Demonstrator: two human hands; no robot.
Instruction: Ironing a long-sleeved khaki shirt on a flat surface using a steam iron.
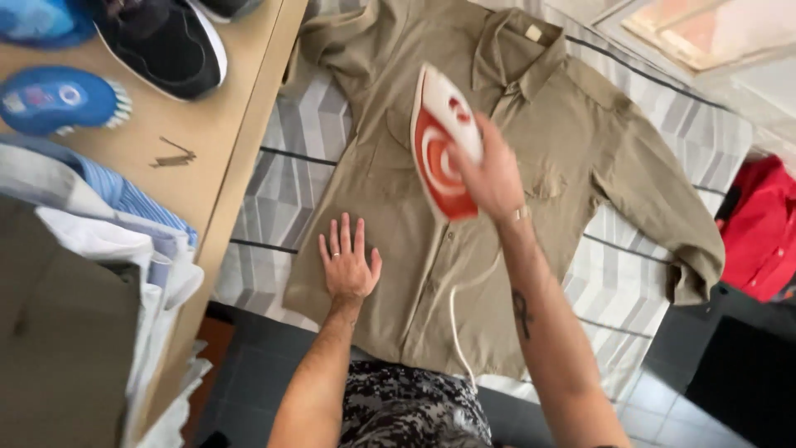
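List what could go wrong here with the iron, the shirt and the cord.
The left hand lies flat on the shirt near the iron that the right hand holds; a sweep that way might burn it. The cord trails across the shirt and could snag or drag the cloth.

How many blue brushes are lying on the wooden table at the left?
2. One blue brush with white bristles lies near the black shoe; a second is cut off at the top left corner. Others may be out of view.
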